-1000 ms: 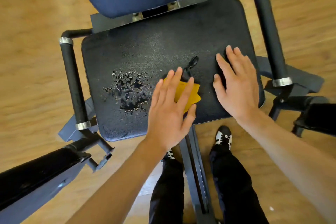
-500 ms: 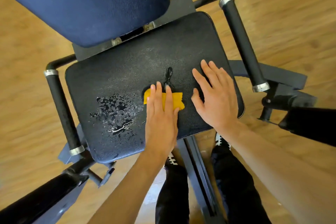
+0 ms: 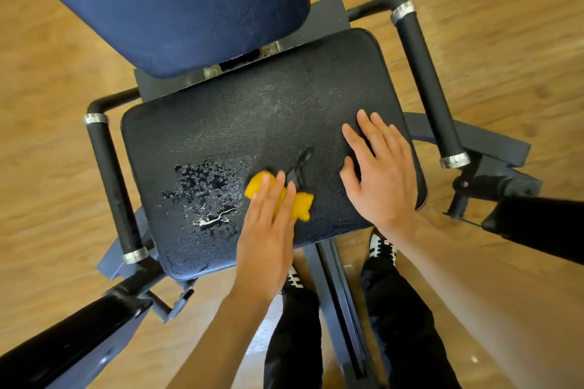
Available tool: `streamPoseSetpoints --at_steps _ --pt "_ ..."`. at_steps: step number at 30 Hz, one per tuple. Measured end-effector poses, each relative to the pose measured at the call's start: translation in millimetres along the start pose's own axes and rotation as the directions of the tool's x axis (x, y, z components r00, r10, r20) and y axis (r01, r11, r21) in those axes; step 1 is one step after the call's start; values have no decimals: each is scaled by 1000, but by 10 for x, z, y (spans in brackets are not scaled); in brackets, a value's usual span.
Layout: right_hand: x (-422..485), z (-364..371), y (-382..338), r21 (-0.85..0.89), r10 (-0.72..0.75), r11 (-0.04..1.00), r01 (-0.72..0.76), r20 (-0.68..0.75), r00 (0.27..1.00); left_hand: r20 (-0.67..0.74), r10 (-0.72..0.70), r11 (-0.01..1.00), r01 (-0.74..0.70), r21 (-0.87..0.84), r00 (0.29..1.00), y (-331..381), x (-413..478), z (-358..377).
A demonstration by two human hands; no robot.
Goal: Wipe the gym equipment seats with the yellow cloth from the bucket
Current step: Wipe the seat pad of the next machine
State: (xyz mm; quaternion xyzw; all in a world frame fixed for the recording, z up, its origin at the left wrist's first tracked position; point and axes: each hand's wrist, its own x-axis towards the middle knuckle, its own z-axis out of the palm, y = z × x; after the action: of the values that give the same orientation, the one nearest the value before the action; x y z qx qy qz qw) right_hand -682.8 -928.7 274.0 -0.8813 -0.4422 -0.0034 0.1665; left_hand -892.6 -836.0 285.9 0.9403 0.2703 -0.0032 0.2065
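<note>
A black padded seat (image 3: 240,123) fills the middle of the head view, with a patch of water droplets (image 3: 208,189) on its front left. My left hand (image 3: 268,230) lies flat, fingers straight, pressing the yellow cloth (image 3: 301,204) onto the seat just right of the wet patch. The cloth shows on both sides of my fingers. My right hand (image 3: 384,174) rests flat on the seat's right part, fingers spread, holding nothing. No bucket is in view.
A blue backrest (image 3: 177,3) stands behind the seat. Black padded handles run along the left (image 3: 112,186) and right (image 3: 426,85) sides. A grey frame bar (image 3: 335,303) runs between my legs and shoes (image 3: 384,246). Wooden floor surrounds the machine.
My left hand has slid the yellow cloth leftward across the seat, closer to the water droplets. My right hand stays flat on the seat's right side.
</note>
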Motion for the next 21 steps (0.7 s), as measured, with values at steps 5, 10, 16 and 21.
streamPoseSetpoints --at_steps 5,10,16,21 --pt "-3 -26 -20 -17 6 1000 -6 38 999 58 12 1000 -11 -12 998 -278 -470 -132" --pt "6 -33 -41 -48 11 999 -8 68 998 -11 -37 993 35 -115 999 -163 100 -73" --pt "6 -32 -52 -80 10 997 -5 54 998 -155 7 994 -24 -109 988 27 947 2" --pt "-11 -18 -47 -99 4 995 -1 37 999 -225 -39 996 21 -82 974 106 631 95"
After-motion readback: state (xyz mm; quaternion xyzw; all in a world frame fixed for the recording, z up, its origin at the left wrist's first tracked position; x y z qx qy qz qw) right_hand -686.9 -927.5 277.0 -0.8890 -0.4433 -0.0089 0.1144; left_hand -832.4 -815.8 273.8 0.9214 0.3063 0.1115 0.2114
